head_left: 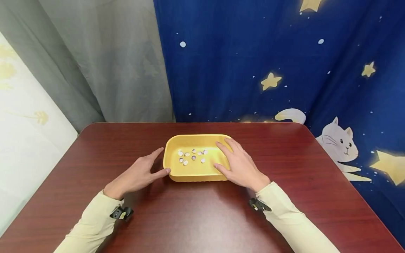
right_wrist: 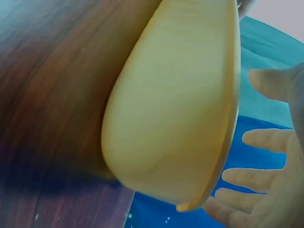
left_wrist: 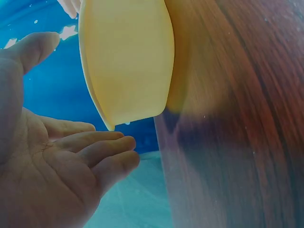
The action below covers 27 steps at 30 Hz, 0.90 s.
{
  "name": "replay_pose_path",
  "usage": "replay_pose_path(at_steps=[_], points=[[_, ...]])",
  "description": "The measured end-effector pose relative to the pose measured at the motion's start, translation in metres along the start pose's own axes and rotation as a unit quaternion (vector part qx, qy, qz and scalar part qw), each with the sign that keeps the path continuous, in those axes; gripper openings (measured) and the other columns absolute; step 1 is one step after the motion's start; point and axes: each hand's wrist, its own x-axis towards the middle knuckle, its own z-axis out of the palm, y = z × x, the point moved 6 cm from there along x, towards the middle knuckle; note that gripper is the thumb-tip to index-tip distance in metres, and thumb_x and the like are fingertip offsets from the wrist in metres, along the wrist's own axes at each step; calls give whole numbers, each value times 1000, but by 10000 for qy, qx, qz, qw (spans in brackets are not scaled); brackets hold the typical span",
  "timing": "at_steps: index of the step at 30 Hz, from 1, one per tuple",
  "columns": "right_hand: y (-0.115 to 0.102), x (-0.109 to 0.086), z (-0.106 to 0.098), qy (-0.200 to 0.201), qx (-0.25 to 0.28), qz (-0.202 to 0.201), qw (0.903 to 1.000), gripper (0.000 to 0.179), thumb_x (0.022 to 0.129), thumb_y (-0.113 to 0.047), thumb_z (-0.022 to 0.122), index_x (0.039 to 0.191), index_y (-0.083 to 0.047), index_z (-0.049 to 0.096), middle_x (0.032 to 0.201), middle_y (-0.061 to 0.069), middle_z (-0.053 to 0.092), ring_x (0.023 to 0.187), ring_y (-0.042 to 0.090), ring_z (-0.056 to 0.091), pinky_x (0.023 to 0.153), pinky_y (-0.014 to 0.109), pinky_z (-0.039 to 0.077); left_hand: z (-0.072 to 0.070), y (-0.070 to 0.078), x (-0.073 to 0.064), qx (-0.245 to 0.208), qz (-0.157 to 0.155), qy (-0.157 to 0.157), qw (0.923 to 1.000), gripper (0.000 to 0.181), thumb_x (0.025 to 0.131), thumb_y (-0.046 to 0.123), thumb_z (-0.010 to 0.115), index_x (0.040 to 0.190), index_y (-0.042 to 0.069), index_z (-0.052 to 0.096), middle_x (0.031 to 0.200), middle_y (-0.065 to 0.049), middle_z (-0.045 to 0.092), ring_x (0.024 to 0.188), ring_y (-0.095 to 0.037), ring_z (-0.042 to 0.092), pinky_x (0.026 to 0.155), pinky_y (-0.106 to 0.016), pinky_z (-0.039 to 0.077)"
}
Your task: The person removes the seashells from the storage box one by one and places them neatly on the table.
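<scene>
A yellow plastic basin (head_left: 196, 178) with rounded corners sits on the table, showing its outer wall (left_wrist: 128, 61) in the left wrist view. Several small, shiny, rounded pieces (head_left: 193, 157) lie scattered on its floor; their exact kind is too small to tell. At the basin's left end is my left hand (head_left: 139, 174), thumb and fingers spread beside the rim. My right hand (head_left: 243, 167) reaches over the right end, hiding part of that rim in the head view. Its fingers are spread in the right wrist view. Neither hand holds anything; whether fingertips touch the rim, I cannot tell.
The dark red wooden table (head_left: 196, 218) extends around the basin, its far edge close to the curtains. Behind hang a grey curtain (head_left: 126, 63) and a blue one (head_left: 221, 70) with stars and a white cat. Black bands (head_left: 121, 213) circle both sleeved wrists.
</scene>
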Motion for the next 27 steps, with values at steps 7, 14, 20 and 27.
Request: replay_pose_path(at_steps=[7,14,20,27], points=[[-6,10,10,-450,345,35,9984,64,91,-41,69,147,-14,51,153,20,46,142,35,45,104,53,51,3,1,3,-91,35,-13,10000,90,93,57,62,155,-2,31,155,-21,45,140,-37,49,113,-57,41],[-14,22,26,-998,447,-62,9940,62,91,-38,69,143,-9,55,142,19,57,132,34,55,110,48,47,7,4,3,-102,202,-18,9997,88,93,47,68,156,-1,30,153,-20,47,139,-35,51,112,-56,43],[-16,30,37,-1385,441,12,9894,57,91,-38,69,140,-10,59,135,14,64,124,31,62,104,46,51,8,7,3,-73,367,65,9993,87,91,42,72,157,3,30,152,-17,50,136,-32,54,111,-54,45],[-18,40,43,-1439,389,-21,9888,42,89,-35,71,123,-10,70,110,9,75,98,23,70,86,41,57,8,6,5,-5,332,117,9994,86,90,41,74,154,-2,35,149,-19,53,134,-33,56,110,-53,46]])
